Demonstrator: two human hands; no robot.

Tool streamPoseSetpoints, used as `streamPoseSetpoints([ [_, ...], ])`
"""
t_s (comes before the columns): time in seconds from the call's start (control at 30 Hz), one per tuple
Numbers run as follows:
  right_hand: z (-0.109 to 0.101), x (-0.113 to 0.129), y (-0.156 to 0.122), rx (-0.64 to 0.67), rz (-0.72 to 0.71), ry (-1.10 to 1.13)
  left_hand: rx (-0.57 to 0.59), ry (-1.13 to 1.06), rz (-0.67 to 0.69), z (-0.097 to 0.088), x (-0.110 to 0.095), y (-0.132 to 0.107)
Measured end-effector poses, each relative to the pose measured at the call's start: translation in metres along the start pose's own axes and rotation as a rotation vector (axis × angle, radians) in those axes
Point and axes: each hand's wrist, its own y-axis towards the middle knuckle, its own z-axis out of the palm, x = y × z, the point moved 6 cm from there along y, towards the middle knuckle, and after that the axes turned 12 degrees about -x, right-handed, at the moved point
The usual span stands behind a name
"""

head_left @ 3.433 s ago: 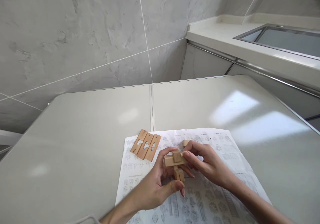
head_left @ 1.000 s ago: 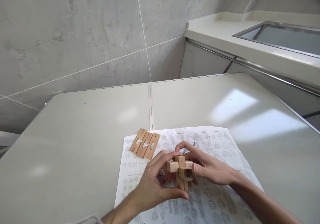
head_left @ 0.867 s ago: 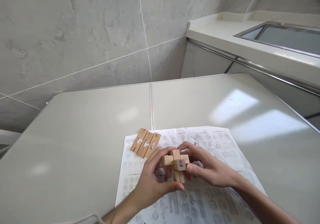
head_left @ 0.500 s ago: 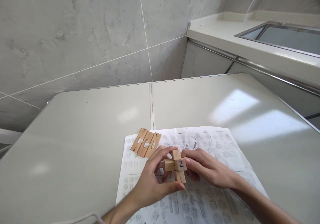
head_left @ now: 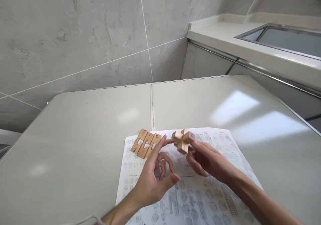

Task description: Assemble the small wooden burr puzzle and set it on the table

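Note:
My right hand (head_left: 204, 159) holds a small wooden cross-shaped puzzle (head_left: 183, 140) at its fingertips, lifted above a printed instruction sheet (head_left: 200, 191) and slightly blurred by motion. My left hand (head_left: 155, 176) hovers just left of the puzzle with fingers apart and loosely curled, holding nothing. Three flat notched wooden pieces (head_left: 146, 143) with handwritten numbers lie side by side at the sheet's far-left corner, just beyond my left fingertips.
The sheet lies on a pale grey table (head_left: 87, 131) with a seam down its middle. A tiled grey wall (head_left: 75, 34) rises behind. To the right stands a white counter (head_left: 250, 47) with a steel sink (head_left: 288, 39).
My right hand has carried the wooden puzzle up and away from me. My left hand has let go of it and opened.

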Motion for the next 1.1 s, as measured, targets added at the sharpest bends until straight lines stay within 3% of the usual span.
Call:
streamPoseSetpoints([
  [0.27,-0.032,0.008,0.007,-0.459,-0.091,0.326,0.047,0.116,-0.076,0.003,-0.002,0.002],
  [0.4,-0.043,0.005,0.008,-0.59,-0.136,0.401,0.054,0.121,-0.095,0.004,-0.002,0.002],
  [0.7,-0.059,0.001,0.009,-0.686,-0.196,0.408,0.047,0.127,-0.099,0.003,-0.002,0.002],
  [0.87,-0.063,0.007,0.007,-0.668,-0.193,0.524,0.046,0.107,-0.111,0.003,0.0,0.002],
  [1.1,-0.067,0.01,0.006,-0.667,-0.205,0.506,0.044,0.087,-0.101,0.003,0.003,0.002],
])
